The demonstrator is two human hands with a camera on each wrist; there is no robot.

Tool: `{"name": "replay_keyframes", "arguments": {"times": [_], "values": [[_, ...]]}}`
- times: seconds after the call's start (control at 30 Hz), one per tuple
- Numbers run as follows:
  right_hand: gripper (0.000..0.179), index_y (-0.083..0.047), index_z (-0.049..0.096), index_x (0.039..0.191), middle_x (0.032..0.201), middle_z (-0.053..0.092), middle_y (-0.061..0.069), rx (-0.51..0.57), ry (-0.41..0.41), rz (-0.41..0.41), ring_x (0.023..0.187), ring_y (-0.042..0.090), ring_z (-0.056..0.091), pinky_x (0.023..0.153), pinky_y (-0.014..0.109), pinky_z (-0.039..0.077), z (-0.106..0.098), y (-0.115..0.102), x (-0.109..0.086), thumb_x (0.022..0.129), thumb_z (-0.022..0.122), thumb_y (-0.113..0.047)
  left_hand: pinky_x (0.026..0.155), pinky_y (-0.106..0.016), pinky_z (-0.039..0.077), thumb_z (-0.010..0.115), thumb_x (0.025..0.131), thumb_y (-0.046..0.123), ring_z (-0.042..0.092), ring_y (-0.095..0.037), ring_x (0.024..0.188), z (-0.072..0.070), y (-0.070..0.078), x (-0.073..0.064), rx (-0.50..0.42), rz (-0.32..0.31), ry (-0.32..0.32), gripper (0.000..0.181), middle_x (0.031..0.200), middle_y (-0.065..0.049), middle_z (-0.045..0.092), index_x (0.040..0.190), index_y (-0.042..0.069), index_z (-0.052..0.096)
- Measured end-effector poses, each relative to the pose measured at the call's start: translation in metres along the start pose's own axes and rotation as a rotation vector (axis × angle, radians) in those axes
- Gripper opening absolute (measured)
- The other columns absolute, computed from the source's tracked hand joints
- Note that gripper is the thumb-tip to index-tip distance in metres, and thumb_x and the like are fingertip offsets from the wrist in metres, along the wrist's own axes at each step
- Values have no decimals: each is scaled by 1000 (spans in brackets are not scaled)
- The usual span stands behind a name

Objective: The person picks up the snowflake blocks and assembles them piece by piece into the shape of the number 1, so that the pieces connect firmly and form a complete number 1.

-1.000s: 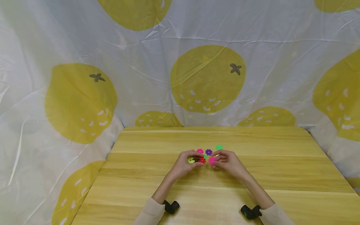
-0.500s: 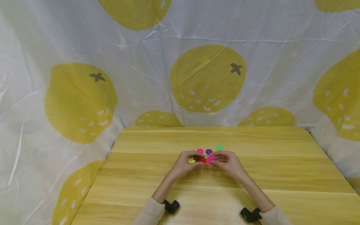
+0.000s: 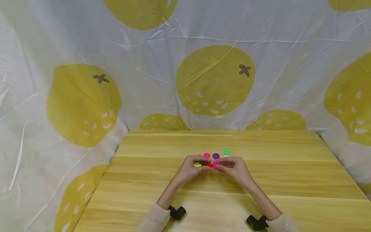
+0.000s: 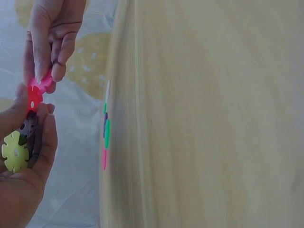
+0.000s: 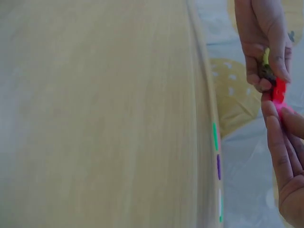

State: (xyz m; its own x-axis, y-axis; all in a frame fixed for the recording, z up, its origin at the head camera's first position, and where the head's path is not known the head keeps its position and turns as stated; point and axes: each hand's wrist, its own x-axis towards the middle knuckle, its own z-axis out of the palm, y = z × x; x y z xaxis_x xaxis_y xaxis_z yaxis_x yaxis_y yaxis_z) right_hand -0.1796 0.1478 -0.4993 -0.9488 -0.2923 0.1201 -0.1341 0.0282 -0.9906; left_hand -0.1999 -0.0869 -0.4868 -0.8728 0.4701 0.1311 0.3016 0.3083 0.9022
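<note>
1. The left hand (image 3: 189,168) holds a short row of notched discs, its thumb on one side and its curled fingers behind, the gap between them filled by the pieces.
2. That row runs from a yellow disc (image 4: 15,152) near the palm, through a dark disc (image 4: 27,126) partly covered by the fingers, to a red disc (image 4: 34,99) by the thumb tip.
3. The right hand (image 3: 236,168) pinches a held pink disc (image 4: 43,83) between thumb and fingers, the grip narrow.
4. The held pink disc meets the edge of the red disc between the two hands; whether their notches interlock cannot be told.
5. Both wrist views show the held pieces raised off the wooden table (image 3: 185,203).
6. Beyond the hands, a loose pink disc (image 3: 206,155) and a purple disc (image 3: 215,156) lie side by side on the tabletop.
7. A far green disc (image 3: 226,151) lies farther right, with a white disc (image 3: 226,156) just in front of it, partly hidden by the right hand.
8. A near green disc (image 3: 211,160) shows in part between the hands.
9. A black device (image 3: 177,212) sits at the left wrist, another at the right.
10. Behind hangs a pale cloth (image 3: 145,77) printed with large yellow fruit.
</note>
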Motion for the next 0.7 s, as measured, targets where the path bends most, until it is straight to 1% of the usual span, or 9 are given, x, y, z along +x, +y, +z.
{"name": "replay_keyframes", "arguments": {"times": [0.17,0.3,0.43,0.5,0.57,0.67,0.7], "values": [[25,11,73,114,108,74,33,6,23,4,88,32,79,79,46,63,0,2,1,92,75,0,93,-26,54,79,91,13,69,-16,100,1,-1,3,-38,-8,13,22,105,-8,77,112,9,81],[26,11,73,114,108,74,32,19,25,23,87,28,80,80,46,62,0,1,1,92,75,-2,95,-27,55,79,91,12,69,-16,104,2,-2,3,-70,-22,14,22,109,-10,78,113,9,81],[26,12,72,114,108,75,32,45,27,20,86,26,80,80,47,62,2,-2,2,92,75,-2,97,-27,54,79,91,14,68,-16,106,1,-1,2,-84,-27,10,24,113,-9,78,115,10,80],[27,12,72,115,108,74,32,50,11,13,87,28,80,81,48,62,3,-4,2,93,74,-3,95,-25,53,79,91,13,68,-15,104,0,-1,0,-87,-32,12,25,112,-9,78,115,10,80],[27,12,72,117,109,74,33,50,-12,5,90,33,79,82,49,62,3,-4,1,94,73,-4,93,-24,53,79,91,13,68,-16,104,-1,-1,-2,-89,-37,15,25,111,-10,78,116,10,80],[29,8,72,119,111,74,30,0,-26,-6,94,39,77,83,47,62,3,-4,0,95,74,-7,92,-23,53,79,91,13,68,-17,104,-3,-3,-4,-87,-37,14,26,111,-12,77,117,8,79],[29,6,73,120,112,75,29,-21,-22,-10,94,38,77,83,45,62,3,-4,-1,95,74,-8,93,-22,53,79,91,14,68,-17,105,-4,-3,-4,-87,-40,13,27,112,-11,77,117,9,79]]}}
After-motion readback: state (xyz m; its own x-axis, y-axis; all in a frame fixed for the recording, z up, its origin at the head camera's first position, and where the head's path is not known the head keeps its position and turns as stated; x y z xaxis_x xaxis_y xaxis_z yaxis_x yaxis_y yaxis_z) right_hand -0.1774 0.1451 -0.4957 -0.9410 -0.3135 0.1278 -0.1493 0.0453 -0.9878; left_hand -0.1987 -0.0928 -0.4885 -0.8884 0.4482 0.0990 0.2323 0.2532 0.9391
